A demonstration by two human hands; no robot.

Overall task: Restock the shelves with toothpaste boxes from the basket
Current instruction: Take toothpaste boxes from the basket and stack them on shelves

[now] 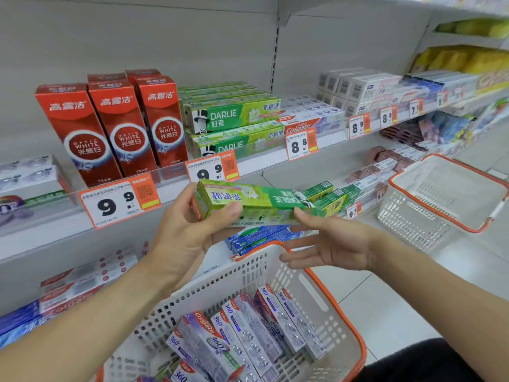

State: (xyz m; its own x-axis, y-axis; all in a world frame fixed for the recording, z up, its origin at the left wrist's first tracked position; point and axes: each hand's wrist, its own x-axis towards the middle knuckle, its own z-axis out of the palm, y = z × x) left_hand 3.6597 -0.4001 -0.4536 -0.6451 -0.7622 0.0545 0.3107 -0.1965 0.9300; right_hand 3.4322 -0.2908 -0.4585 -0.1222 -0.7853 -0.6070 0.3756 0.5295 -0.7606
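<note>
My left hand grips the left end of a green Darlie toothpaste box, held upside down in front of the shelf edge. My right hand is open, its fingertips touching the right underside of that box. Below, a white basket with orange rim holds several Colgate 360 boxes. On the shelf above, stacked green Darlie boxes lie beside red Optic White boxes.
A second white basket, holding no boxes, sits on the floor at the right. Price tags line the shelf edge. Colgate boxes and white boxes fill the shelf further right. Lower shelves hold blue boxes.
</note>
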